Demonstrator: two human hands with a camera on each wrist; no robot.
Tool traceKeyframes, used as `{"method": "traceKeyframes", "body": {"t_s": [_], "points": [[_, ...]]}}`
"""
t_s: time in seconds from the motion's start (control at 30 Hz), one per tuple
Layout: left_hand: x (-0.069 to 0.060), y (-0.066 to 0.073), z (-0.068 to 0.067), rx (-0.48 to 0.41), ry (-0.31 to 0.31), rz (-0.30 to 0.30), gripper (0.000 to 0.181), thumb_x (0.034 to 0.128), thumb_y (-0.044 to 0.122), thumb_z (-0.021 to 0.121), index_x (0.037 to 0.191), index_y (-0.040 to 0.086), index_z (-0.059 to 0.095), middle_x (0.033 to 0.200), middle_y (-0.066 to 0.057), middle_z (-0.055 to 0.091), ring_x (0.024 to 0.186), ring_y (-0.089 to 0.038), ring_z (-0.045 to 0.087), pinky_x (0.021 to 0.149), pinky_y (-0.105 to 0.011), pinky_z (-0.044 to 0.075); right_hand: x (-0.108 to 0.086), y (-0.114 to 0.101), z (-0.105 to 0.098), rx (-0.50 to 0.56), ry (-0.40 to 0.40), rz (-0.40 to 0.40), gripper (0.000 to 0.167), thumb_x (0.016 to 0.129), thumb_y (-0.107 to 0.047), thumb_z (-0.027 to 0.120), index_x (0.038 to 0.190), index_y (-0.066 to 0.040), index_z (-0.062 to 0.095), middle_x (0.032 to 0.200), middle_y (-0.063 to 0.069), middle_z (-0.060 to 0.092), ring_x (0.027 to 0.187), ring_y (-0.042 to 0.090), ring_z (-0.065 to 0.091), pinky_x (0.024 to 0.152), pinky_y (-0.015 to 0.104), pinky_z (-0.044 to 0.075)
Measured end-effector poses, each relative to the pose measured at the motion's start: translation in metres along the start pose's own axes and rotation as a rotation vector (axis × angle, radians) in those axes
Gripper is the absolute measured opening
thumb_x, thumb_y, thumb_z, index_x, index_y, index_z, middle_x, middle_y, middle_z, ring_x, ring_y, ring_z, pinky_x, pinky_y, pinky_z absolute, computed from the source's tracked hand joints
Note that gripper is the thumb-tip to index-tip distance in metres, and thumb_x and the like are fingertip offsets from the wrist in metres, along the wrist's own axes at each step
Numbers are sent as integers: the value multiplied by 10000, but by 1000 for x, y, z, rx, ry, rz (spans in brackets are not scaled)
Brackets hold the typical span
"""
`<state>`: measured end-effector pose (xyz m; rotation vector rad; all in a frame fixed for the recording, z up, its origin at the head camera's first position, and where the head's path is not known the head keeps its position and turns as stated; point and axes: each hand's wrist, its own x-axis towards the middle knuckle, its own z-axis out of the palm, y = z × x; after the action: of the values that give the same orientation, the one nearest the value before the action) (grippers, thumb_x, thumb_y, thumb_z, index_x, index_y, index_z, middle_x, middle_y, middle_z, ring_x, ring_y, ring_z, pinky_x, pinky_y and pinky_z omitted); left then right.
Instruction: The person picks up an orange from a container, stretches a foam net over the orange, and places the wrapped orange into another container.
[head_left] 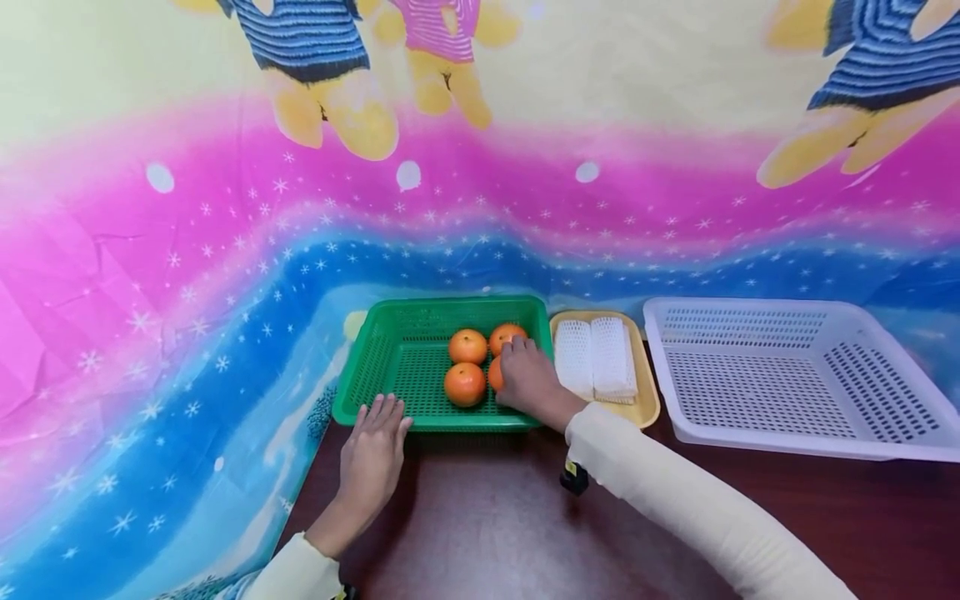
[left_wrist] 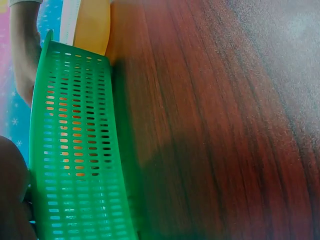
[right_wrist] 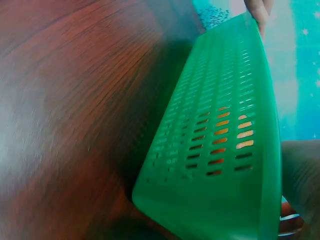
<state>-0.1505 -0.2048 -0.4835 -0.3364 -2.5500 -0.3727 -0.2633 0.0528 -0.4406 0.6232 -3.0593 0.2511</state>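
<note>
Several oranges (head_left: 465,384) lie in the right half of a green basket (head_left: 397,420). My right hand (head_left: 531,379) reaches over the basket's right side, its fingers curled on the front right orange (head_left: 496,375), which it partly hides. At the basket's front left corner my left hand (head_left: 372,454) rests on the rim with its fingers extended. In the left wrist view the front wall of the basket (left_wrist: 80,200) shows orange through its slots, with part of my left hand (left_wrist: 12,190) at the left edge. The right wrist view shows the same wall (right_wrist: 210,195) and my right hand (right_wrist: 302,175) behind the rim.
Right of the green basket, a yellow tray (head_left: 647,408) holds white foam net sleeves (head_left: 574,358). Farther right stands a white perforated basket (head_left: 757,392). All stand on a dark red-brown table (head_left: 480,517), against a patterned cloth backdrop (head_left: 525,192).
</note>
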Motion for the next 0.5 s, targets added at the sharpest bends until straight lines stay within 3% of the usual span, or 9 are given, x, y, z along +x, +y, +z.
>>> {"method": "traceKeyframes", "body": {"t_s": [0.17,0.37,0.5], "points": [[-2,1,2,-4,15,-22,403,998,216,659,1352,22,649,1379,-188,640,1340,-336,578,1136,-529,436,-3,3,-8,17,36,-7,832,797,-398,844,1381,96,517,1343,266,534,1143,387,558,935,490,555],[-3,0,3,-2,23,-14,398,1007,230,648,1353,33,650,1381,-175,642,1337,-322,584,1130,-511,448,-8,11,-18,133,74,3,856,786,-439,847,1377,83,513,1316,249,529,1091,348,564,895,478,568],[-1,0,0,-4,-20,-21,402,1022,260,630,1358,41,649,1401,-164,632,1356,-310,569,1144,-504,434,-11,19,-27,259,79,49,877,792,-445,838,1429,43,483,1373,227,494,1067,317,591,842,458,585]]}}
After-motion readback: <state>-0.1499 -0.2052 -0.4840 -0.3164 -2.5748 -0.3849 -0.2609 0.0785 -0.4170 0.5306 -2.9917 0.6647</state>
